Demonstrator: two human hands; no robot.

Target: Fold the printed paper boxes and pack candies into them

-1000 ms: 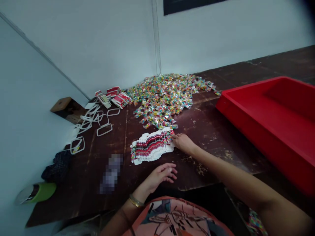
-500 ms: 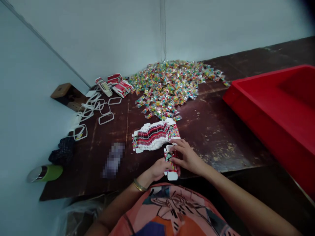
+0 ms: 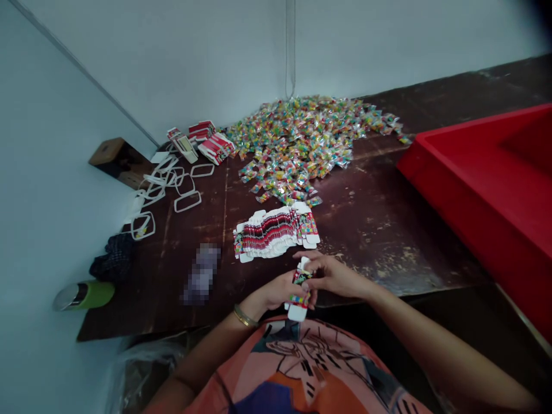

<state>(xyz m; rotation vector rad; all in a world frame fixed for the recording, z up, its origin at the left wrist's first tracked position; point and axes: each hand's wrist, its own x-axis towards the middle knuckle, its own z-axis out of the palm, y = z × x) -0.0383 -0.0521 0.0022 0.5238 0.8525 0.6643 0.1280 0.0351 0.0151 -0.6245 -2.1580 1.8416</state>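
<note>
Both of my hands hold one small flat printed carton [image 3: 299, 287] just above the near edge of the dark wooden table [image 3: 379, 224]. My left hand [image 3: 276, 292] grips its lower part, fingers curled round it. My right hand [image 3: 332, 275] pinches its upper end from the right. Just beyond them lies a fanned row of the same flat cartons [image 3: 273, 233], red, black and white. Farther back a big heap of small colourful wrapped packets [image 3: 302, 141] spreads to the wall corner.
A large red tray [image 3: 483, 184] fills the right side. At the back left lie folded red boxes [image 3: 211, 144], white loops [image 3: 168, 187] and a brown block [image 3: 116, 164]. A dark cloth [image 3: 112, 261], a green bottle [image 3: 84, 295] and a blurred object [image 3: 202, 273] sit near left.
My right hand took one carton off the end of the fanned row and drew it toward me. My left hand rose and closed on it.
</note>
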